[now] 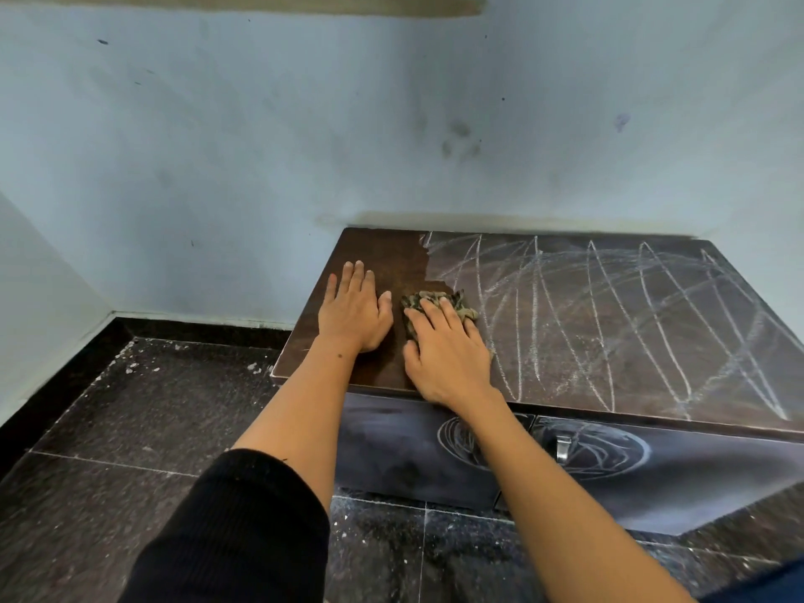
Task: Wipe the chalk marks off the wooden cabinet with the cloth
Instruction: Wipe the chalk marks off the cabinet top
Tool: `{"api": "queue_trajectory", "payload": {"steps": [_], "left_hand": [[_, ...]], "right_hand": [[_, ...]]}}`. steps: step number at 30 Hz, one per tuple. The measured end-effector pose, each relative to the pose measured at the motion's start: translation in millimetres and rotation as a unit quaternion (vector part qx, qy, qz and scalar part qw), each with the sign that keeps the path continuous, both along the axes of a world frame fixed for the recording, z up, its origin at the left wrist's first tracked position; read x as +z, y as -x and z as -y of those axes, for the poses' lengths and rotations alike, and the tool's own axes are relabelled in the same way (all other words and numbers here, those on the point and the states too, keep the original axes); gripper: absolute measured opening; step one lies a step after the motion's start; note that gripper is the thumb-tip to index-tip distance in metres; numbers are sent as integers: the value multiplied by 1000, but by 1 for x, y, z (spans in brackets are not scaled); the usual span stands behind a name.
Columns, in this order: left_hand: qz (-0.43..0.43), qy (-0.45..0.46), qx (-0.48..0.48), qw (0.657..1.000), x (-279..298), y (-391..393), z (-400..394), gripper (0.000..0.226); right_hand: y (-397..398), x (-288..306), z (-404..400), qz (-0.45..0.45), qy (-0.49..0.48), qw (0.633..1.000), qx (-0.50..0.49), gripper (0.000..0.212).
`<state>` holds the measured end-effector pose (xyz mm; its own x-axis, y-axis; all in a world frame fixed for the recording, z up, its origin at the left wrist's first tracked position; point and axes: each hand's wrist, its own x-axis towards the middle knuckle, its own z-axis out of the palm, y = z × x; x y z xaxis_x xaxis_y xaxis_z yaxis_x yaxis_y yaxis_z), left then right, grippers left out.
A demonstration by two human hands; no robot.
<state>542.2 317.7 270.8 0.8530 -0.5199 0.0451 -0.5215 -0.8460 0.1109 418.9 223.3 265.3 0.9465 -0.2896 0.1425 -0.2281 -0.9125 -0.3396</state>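
Two bare hands rest on the top of the wooden cabinet (pixel 565 341), which fills the centre right of the frame against a pale blue wall (pixel 261 145). The left hand (pixel 354 309) lies flat on the clean brown strip at the top's left end, fingers straight and slightly spread, holding nothing. Just beside it, the right hand (pixel 448 350) presses the crumpled cloth (pixel 439 303) down onto the top with straight fingers laid over it; the cloth sits at the edge where the clean strip meets the chalk marks (pixel 631 324). White looping scribbles cover the top from there to its right end. On the cabinet's dark front, lower in the frame, more chalk scrawls circle a metal handle (pixel 562 448); its doors are closed, so the contents cannot be seen. Dark speckled floor tiles (pixel 130 428) fill the lower left.
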Motion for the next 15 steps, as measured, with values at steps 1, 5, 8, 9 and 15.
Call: {"api": "queue_trajectory", "payload": {"steps": [1,5,8,9,15], "left_hand": [[-12,-3,-6,1000,-3,2,3,57],[-29,4,-6,1000,-12,4,4,57],[-21,2,-6,1000,-15,1,4,57],[-21,2,-6,1000,-16,0,4,58],[-19,-3,-6,1000,-15,1,4,58]], "right_hand": [[-9,4,4,-11,-6,1000,-2,49],[-15,6,3,-17,1,1000,-13,48],[18,-7,-9,20,14,1000,-16,52],[30,-10,-13,26,18,999,-12,53],[-4,4,9,-20,-10,1000,3,50]]}}
